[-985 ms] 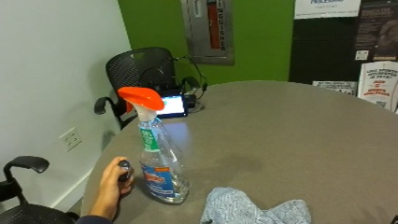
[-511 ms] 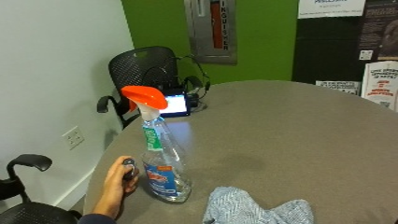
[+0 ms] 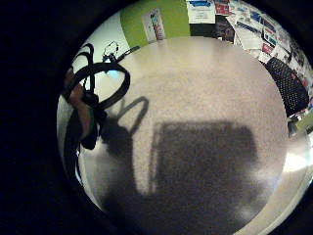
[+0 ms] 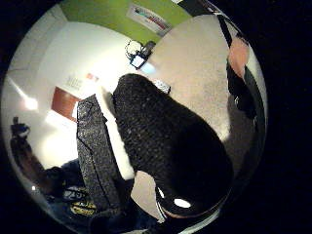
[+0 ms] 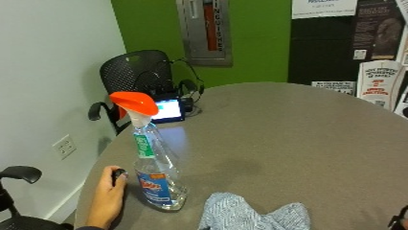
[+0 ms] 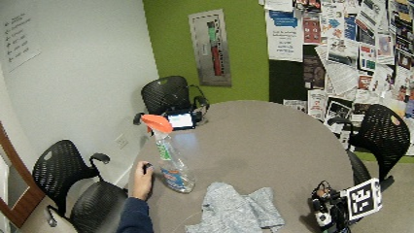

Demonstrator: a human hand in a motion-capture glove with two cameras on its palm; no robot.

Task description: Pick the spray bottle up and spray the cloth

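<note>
One bottle point(image 5: 155, 167) upright beside cloth point(image 5: 252, 214); right hand point(image 6: 333, 204) far off, fingers unclear. Reach across, grip neck under trigger.

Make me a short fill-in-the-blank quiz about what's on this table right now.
1. The spray bottle stands upright and has an ____ trigger head.
2. The grey cloth lies on the ____, beside the bottle.
3. A bare hand rests on the table next to the ____.

Missing words: orange; table; bottle
</note>
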